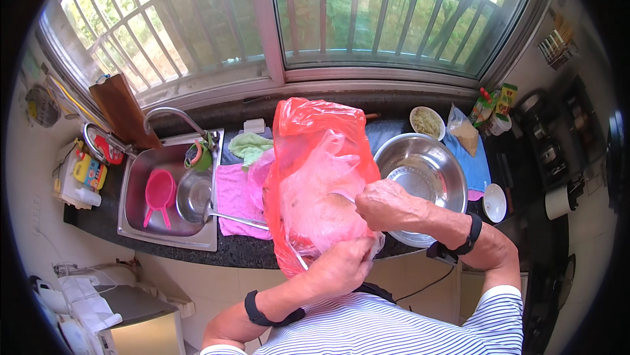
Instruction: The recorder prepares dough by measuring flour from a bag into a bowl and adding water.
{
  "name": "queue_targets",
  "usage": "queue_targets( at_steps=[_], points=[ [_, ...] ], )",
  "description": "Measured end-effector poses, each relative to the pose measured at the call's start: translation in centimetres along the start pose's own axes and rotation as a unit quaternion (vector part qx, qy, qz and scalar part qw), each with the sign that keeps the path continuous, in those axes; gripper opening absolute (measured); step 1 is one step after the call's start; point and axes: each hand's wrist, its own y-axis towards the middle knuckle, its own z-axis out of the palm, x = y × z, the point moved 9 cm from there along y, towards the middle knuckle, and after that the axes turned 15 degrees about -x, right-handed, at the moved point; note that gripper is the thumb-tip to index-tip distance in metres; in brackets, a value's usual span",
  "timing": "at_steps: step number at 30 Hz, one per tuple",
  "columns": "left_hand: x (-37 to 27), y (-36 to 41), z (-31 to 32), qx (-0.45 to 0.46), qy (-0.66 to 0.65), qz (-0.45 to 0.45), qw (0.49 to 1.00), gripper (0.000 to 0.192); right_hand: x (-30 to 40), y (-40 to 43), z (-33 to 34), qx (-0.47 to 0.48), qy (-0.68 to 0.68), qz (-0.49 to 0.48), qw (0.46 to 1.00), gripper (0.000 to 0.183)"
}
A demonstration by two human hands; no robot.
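Note:
A large red plastic bag [322, 114] stands on the counter before me, with a clear plastic bag [320, 168] inside it. Something pale brown and powdery or grainy shows at the bottom of the clear bag; I cannot tell what. My left hand [344, 264] is closed on the near edge of the clear bag. My right hand [389, 206] is closed on the handle of a metal utensil [343, 196], whose far end reaches into the bag; its shape is mostly hidden. Just right of the bags, partly behind my right forearm, is a wide stainless steel basin [418, 168].
Left are a steel sink [170, 242] with a pink strainer [160, 190] and a metal bowl [194, 195], and a pink towel [238, 197] with a ladle handle across it. A bowl of pale shreds [427, 122], a blue cloth [467, 163] and a small white bowl [494, 202] lie right.

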Motion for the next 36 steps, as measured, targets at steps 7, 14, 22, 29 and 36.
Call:
queue_targets(
  at_steps=[7, 14, 22, 29, 36],
  points=[
    [-0.7, 0.7, -1.3, -0.074, -0.085, 0.017, 0.993, 0.018, -2.1, -0.9, 2.1, 0.009, 0.138, 0.146, 0.98, 0.028],
    [-0.3, 1.0, -0.1, 0.008, -0.09, -0.029, 0.996, 0.013, -4.4, -2.3, 6.3, 0.016, 0.383, 0.416, 0.825, 0.03],
    [0.0, 1.3, -0.2, 0.006, -0.074, -0.026, 0.997, 0.016, -4.6, -3.6, 10.1, -0.016, 0.565, 0.518, 0.642, 0.022],
    [-0.2, 0.8, -0.5, 0.035, -0.05, -0.019, 0.998, 0.007, -3.5, -5.1, 9.1, -0.03, 0.599, 0.505, 0.62, 0.02],
    [-0.6, 0.8, -0.4, 0.039, -0.037, -0.019, 0.998, 0.007, -3.9, -5.8, 8.6, -0.047, 0.654, 0.484, 0.579, 0.023]
  ],
)
